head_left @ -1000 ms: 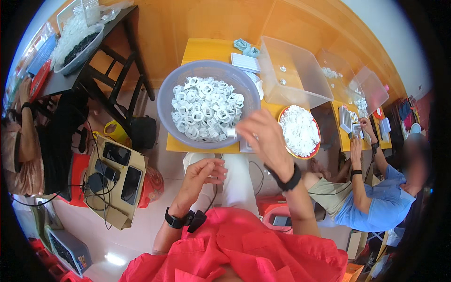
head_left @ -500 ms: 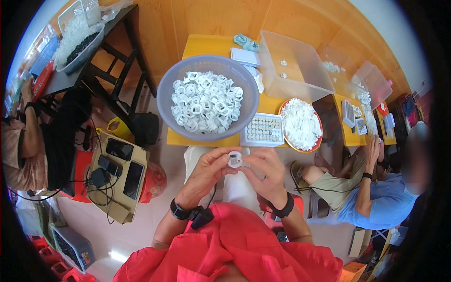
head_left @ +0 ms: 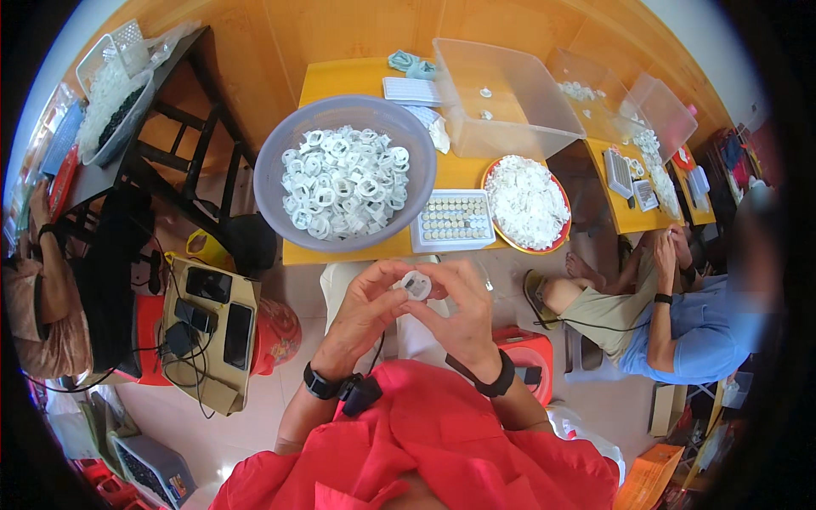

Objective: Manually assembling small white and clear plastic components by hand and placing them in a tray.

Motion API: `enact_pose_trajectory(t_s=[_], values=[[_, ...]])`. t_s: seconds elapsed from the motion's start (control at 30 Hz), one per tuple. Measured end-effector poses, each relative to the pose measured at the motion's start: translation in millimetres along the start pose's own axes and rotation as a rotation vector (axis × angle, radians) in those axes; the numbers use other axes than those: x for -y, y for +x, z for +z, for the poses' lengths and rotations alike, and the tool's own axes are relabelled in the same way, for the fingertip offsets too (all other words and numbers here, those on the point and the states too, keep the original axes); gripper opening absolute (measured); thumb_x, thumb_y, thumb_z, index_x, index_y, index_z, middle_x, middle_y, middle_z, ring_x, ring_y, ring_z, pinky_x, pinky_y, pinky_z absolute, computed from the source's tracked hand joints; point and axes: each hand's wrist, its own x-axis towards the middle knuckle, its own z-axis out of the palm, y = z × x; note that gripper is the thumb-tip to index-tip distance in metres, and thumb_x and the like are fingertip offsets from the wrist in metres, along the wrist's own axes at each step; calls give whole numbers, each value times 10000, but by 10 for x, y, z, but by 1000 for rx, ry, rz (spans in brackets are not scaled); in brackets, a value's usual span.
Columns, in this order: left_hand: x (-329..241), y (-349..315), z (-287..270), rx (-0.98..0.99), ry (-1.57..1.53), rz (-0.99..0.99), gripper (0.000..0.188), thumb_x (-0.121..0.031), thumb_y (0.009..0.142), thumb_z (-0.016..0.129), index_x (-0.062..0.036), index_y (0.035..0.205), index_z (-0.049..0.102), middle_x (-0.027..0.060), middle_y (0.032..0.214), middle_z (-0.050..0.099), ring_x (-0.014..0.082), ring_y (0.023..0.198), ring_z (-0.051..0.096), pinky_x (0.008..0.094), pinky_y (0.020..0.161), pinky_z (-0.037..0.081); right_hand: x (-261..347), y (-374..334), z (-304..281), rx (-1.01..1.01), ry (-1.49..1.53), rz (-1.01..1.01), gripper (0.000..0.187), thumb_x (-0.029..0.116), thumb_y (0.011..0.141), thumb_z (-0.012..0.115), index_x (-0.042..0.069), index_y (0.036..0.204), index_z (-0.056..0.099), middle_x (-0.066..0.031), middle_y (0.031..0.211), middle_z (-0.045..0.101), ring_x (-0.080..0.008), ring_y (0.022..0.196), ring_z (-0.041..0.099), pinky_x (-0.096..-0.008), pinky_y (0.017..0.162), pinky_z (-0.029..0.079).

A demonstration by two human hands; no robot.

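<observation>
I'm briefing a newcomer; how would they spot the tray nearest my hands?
On the yellow table, find the big grey basket. Right of it, at the near edge, sits a white rectangular tray. Unlike the red-rimmed plate beside it, it holds round pieces in rows.

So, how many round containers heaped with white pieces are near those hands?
2: the grey basket, left of the rectangular tray, and the red-rimmed plate, right of it. I see no others.
</observation>
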Motion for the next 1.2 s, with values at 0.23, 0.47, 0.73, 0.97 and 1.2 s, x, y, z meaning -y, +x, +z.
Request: enact_pose_trajectory(t_s=[0.23,0.47,0.73,0.97,1.2], values=[[28,25,2,-7,-94,-30,208,-116,870,522,-43,1064,505,46,1101,503,167,967,555,301,803,495,-60,-36,-54,104,-21,-17,400,7,637,704,22,1019,589,-102,896,527,-240,774,553,-293,649,482],[106,-40,-166,17,-25,-143,222,-194,898,499,-23,1039,514,83,1012,558,217,934,589,330,794,514,-110,-133,-67,209,-118,-73,451,55,635,723,50,1064,586,-100,889,520,-256,838,506,-332,718,430],[111,-64,-287,-11,-45,-97,245,-195,891,512,2,1038,520,170,1016,587,247,919,606,322,801,515,-994,4,-368,-198,-209,230,159,47,737,620,-1,888,616,-122,826,555,-236,694,552,-308,591,432],[132,-66,-268,-19,-43,-119,247,-199,892,509,0,1039,522,169,1015,590,240,914,609,318,801,515,-1270,184,-500,-132,-386,205,133,36,746,595,7,873,623,-116,746,514,-247,679,551,-330,601,429],[133,-72,-294,-29,-20,-127,243,-203,900,495,-6,1038,522,163,1015,591,233,907,610,314,786,517,-1246,237,-504,-49,-471,204,112,27,731,598,11,837,631,-112,738,524,-266,642,532,-345,597,422]])
